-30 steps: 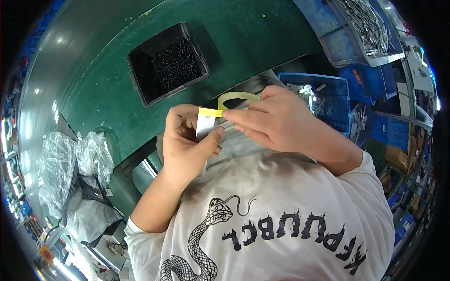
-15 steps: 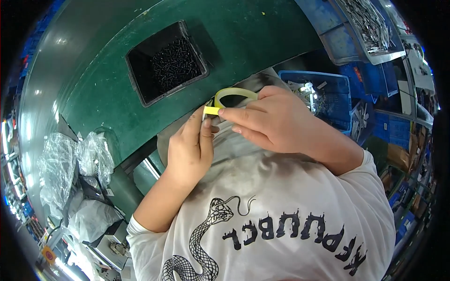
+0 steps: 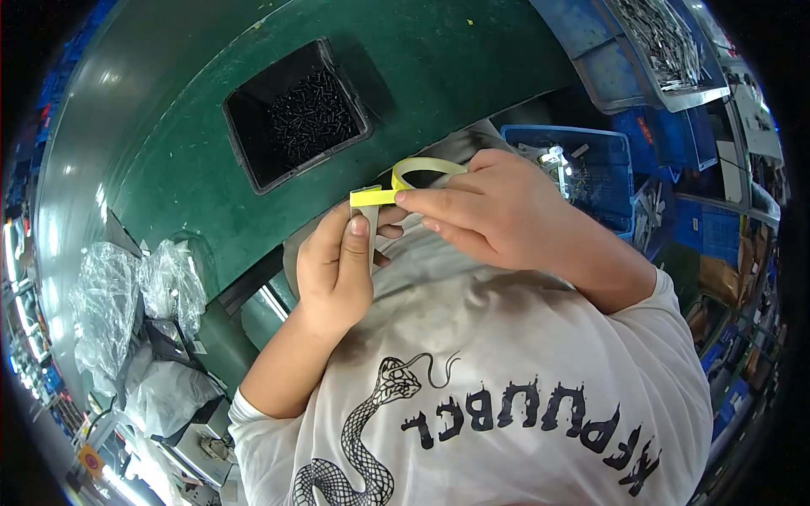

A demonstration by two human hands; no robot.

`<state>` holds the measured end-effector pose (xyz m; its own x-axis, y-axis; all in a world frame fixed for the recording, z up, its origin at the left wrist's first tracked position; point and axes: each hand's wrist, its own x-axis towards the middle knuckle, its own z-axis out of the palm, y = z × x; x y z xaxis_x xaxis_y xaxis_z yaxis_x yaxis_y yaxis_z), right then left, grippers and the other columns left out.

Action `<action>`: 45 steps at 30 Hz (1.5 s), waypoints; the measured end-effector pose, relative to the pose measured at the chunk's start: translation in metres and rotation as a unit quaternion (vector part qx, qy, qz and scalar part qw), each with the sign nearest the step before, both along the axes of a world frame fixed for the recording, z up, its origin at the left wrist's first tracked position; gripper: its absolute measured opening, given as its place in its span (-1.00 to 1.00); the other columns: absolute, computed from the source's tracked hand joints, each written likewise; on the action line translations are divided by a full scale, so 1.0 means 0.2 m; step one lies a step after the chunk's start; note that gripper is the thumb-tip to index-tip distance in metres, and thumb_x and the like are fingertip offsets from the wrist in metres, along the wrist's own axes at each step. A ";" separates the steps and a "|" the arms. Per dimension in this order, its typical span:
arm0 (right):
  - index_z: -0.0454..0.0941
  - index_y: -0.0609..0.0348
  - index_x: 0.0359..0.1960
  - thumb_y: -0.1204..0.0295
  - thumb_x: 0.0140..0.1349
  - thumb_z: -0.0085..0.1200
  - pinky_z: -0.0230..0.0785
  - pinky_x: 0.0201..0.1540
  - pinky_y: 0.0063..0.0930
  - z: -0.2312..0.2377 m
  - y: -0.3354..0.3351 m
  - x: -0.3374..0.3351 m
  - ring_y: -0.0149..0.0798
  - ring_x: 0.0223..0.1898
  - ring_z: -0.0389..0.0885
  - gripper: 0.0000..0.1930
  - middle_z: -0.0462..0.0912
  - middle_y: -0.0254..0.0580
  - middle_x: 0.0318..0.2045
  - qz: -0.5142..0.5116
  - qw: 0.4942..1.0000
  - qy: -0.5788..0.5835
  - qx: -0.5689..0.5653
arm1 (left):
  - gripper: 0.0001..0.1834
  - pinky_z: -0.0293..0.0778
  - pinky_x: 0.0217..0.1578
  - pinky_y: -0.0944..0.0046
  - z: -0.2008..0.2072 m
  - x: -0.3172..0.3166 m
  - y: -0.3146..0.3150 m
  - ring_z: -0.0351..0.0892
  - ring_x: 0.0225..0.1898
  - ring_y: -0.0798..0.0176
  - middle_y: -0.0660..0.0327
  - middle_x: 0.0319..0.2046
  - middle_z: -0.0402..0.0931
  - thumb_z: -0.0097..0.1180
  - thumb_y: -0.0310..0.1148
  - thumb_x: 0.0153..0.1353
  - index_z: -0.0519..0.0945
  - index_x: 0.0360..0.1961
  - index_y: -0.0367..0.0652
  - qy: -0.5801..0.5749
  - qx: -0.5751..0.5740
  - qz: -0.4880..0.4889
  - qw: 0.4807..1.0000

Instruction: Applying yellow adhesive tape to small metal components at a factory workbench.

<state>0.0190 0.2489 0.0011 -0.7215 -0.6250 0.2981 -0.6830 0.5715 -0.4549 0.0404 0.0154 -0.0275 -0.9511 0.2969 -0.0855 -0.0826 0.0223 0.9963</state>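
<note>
My left hand (image 3: 336, 268) is closed on a narrow, pale metal-looking strip (image 3: 369, 239), its thumb pressed along the face. Yellow tape (image 3: 369, 197) lies across the strip's upper end and runs right to a roll of yellow tape (image 3: 429, 162). My right hand (image 3: 504, 207) grips that roll by its right side, with the index finger stretched along the tape close to the strip. Part of the roll is hidden behind the right hand's fingers. Both hands are in front of my body, just off the near edge of the green table.
A black bin (image 3: 297, 118) of small black screw-like parts stands on the green table (image 3: 447, 72). To the right are a blue crate (image 3: 629, 177) with loose parts and a higher blue bin (image 3: 662, 46) of metal strips. Clear plastic bags (image 3: 135, 282) lie at the left.
The left hand has shifted slightly left and down, turning so more of the strip shows. A longer stretch of yellow tape now spans between strip and roll.
</note>
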 end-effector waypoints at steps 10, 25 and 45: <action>0.63 0.03 0.08 0.40 0.20 0.23 0.34 -0.31 -0.41 0.00 0.00 0.00 -0.31 -0.46 0.61 -0.63 0.69 -0.38 -0.42 0.000 1.000 -0.029 -0.001 | -0.64 0.51 -0.45 0.45 -0.02 0.01 -0.01 0.61 -0.33 0.36 0.05 -0.14 0.68 -0.24 -0.38 0.55 0.46 0.14 -0.42 0.016 0.031 -0.019 0.999; 0.73 -0.12 -0.06 0.34 0.02 0.20 0.23 -0.30 -0.48 0.00 0.04 -0.11 -0.42 -0.58 0.35 -0.63 0.30 -0.53 -0.64 0.068 0.986 0.146 0.042 | -0.75 0.53 -0.38 0.35 0.04 -0.06 0.02 0.61 -0.45 0.34 0.11 -0.41 0.66 -0.04 -0.32 0.51 0.55 -0.14 -0.33 -0.092 0.103 -0.002 0.990; 0.70 -0.20 -0.10 0.29 0.26 0.13 0.39 -0.42 -0.32 0.19 -0.02 -0.56 -0.16 -0.56 0.56 -0.80 0.60 -0.35 -0.53 0.048 0.974 0.170 0.141 | -0.60 0.33 -0.49 0.35 0.30 -0.52 0.09 0.39 -0.59 0.46 0.26 -0.65 0.52 0.11 -0.22 0.40 0.64 -0.49 -0.34 0.029 -0.255 0.148 0.955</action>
<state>-0.0937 0.2442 0.0398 -0.5457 -0.7764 0.3152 -0.8230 0.5674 -0.0273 -0.0628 0.0325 0.0319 -0.9945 -0.0519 -0.0914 -0.1051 0.4898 0.8655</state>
